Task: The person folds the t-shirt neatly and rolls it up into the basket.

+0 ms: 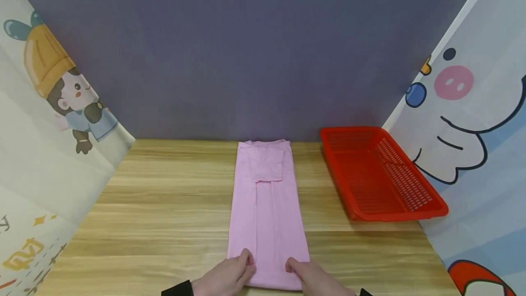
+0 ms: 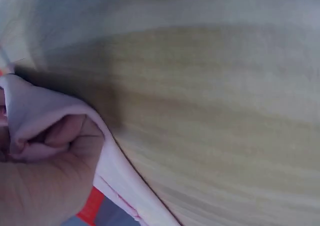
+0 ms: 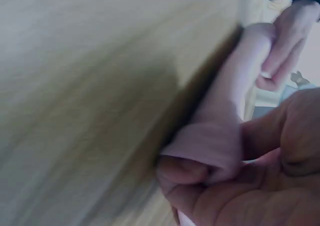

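Observation:
A pink cloth garment (image 1: pixel 265 223), folded into a long narrow strip, lies lengthwise on the wooden table, with a square flap near its far end. At the strip's near end, my left hand (image 1: pixel 228 273) pinches the left corner between thumb and fingers. My right hand (image 1: pixel 314 277) grips the right corner of that same end. In the left wrist view the pink cloth (image 2: pixel 130 181) wraps around fingers, hiding some of them. The right wrist view shows the near edge as a rounded fold of cloth (image 3: pixel 225 91) stretched between both hands, with fingertips tucked inside it.
A red plastic basket (image 1: pixel 343 177) with perforated sides stands to the right of the garment, near the back of the table. Wood-grain tabletop (image 1: pixel 164 204) extends to the left. A dark grey panel (image 1: pixel 263 58) rises behind, and printed cartoon sheets flank both sides.

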Action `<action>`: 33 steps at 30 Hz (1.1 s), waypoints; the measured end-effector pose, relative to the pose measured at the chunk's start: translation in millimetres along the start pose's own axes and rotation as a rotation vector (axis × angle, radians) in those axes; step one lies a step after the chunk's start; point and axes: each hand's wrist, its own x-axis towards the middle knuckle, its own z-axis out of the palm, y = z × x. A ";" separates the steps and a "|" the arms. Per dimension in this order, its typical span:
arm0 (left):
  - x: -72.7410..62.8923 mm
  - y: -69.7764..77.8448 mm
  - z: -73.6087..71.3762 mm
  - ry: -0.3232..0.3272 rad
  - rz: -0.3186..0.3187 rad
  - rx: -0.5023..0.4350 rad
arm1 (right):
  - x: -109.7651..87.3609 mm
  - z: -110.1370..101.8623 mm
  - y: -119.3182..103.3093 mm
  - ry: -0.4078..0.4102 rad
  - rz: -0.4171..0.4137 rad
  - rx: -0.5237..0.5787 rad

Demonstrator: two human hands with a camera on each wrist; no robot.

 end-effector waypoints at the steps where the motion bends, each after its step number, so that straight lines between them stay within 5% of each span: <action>1: -0.4 -1.1 0.1 -0.014 0.017 0.010 | 0.4 1.1 1.0 0.006 -0.020 -0.017; 9: -11.6 -15.9 -5.6 -0.084 0.267 0.193 | 1.6 5.8 7.8 0.054 -0.115 -0.048; 16: -11.2 -22.8 -3.6 0.037 0.491 0.515 | 0.4 1.8 7.3 0.015 -0.093 -0.013; 24: -9.9 -19.0 -2.7 0.119 0.439 0.695 | -0.8 -3.1 6.2 -0.054 -0.046 0.043; 28: -11.6 -14.6 -3.7 0.110 0.367 0.608 | -1.8 -0.6 7.9 -0.046 -0.089 -0.058; 33: -12.1 -13.9 -4.2 0.117 0.353 0.491 | -2.6 4.7 12.8 0.007 -0.190 -0.172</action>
